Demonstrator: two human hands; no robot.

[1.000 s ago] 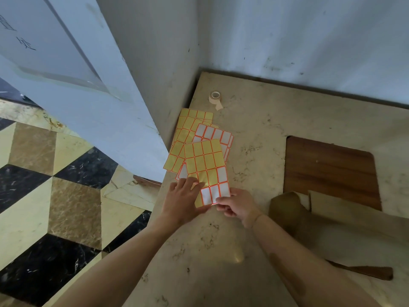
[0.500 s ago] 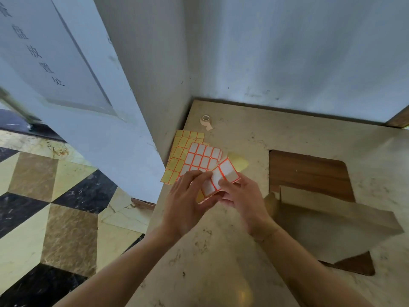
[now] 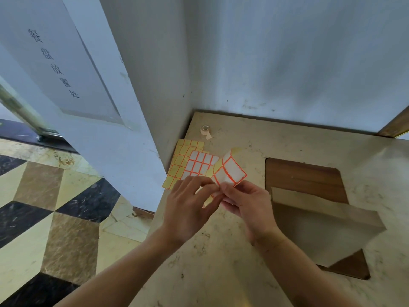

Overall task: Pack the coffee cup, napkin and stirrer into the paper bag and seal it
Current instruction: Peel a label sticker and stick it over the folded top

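Both my hands hold a bent sheet of white labels with orange borders (image 3: 231,172) above the marble counter (image 3: 232,251). My left hand (image 3: 188,209) pinches its lower left corner. My right hand (image 3: 247,204) grips its lower edge from the right. The brown paper bag (image 3: 321,222) lies on its side to the right of my hands, its top folded over. The coffee cup, napkin and stirrer are not in view.
More label sheets (image 3: 190,162) lie stacked on the counter by the wall corner. A small roll of tape (image 3: 205,130) sits behind them. A dark wooden board (image 3: 305,176) lies under the bag. The counter's left edge drops to a checkered floor (image 3: 44,207).
My hands have lifted the label sheet off the stack and bent it, so a couple of labels curl upward. The view has tilted up, and the bag now shows fully.
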